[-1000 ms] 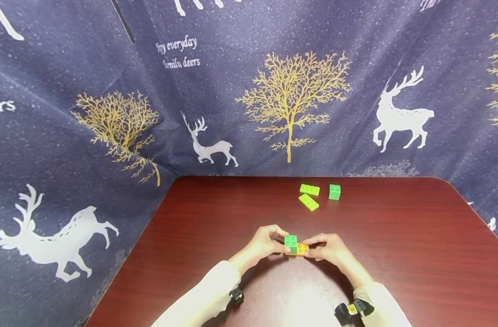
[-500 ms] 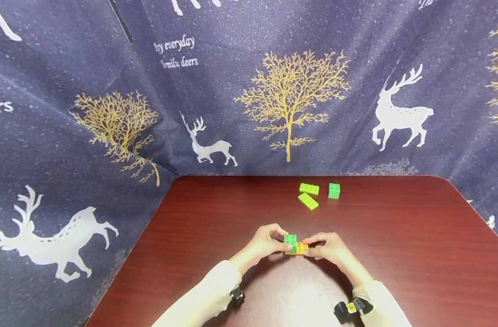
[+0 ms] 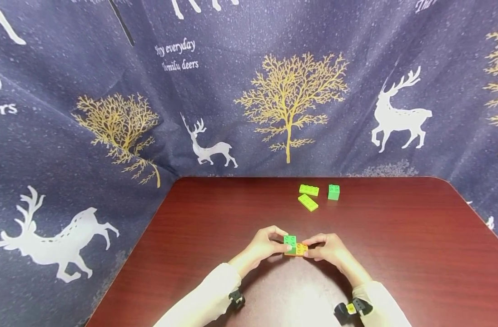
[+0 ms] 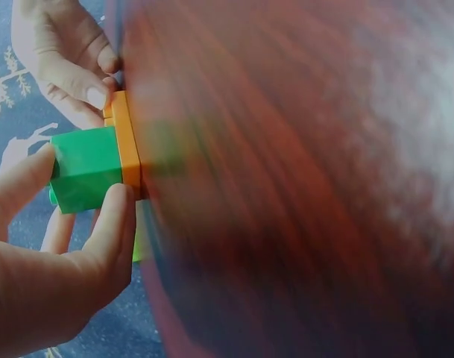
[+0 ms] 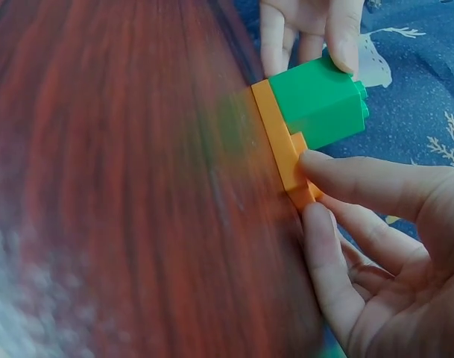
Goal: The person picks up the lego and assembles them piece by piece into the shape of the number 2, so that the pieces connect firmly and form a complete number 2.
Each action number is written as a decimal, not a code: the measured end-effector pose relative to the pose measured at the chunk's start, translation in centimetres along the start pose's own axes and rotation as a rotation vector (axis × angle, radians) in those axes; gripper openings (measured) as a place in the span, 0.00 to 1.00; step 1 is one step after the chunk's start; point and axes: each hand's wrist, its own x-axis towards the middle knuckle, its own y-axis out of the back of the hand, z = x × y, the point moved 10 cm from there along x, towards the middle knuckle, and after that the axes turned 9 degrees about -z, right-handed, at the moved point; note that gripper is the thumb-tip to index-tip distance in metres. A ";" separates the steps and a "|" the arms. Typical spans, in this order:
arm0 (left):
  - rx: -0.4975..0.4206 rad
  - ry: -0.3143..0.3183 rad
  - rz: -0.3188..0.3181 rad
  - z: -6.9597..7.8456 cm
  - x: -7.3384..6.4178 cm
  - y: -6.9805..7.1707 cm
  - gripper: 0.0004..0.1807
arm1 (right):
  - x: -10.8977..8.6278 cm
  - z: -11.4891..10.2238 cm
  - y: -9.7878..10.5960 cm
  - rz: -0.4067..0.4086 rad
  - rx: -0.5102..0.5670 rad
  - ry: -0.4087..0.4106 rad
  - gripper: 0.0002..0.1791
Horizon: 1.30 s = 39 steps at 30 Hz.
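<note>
A green toy building block (image 3: 290,240) sits on the left part of a flat orange building plate (image 3: 301,249), near the middle of the table. My left hand (image 3: 265,243) pinches the green block between thumb and fingers. At the other end, my right hand (image 3: 330,249) pinches the orange plate. In the left wrist view the green block (image 4: 85,168) lies against the plate (image 4: 127,153) without a visible gap. The right wrist view shows orange studs beside the block (image 5: 320,97), partly hidden by my right thumb and finger.
Farther back on the reddish-brown table (image 3: 216,204) lie two lime-green plates, one long (image 3: 309,190) and one set at an angle (image 3: 308,202). Another green block (image 3: 333,192) stands to their right. A dark blue curtain (image 3: 249,91) with deer and trees hangs behind.
Both hands keep their hold on the green block and orange plate, which stay in place. Only a slight shift of the head view shows.
</note>
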 end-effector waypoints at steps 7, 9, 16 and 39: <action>-0.145 0.013 -0.047 -0.8 -0.1 -0.2 0.20 | 0.0 0.4 0.1 0.023 0.006 -0.042 0.18; -0.183 0.018 -0.049 -1.0 -0.1 -0.2 0.20 | 0.1 0.4 0.0 0.021 0.011 -0.041 0.18; -0.225 0.024 -0.034 -1.2 0.1 -0.3 0.21 | 0.1 0.3 0.1 0.020 0.001 -0.046 0.18; -0.286 0.020 -0.080 -1.7 0.0 -0.4 0.24 | 0.6 0.0 -0.6 -0.099 -0.062 -0.032 0.18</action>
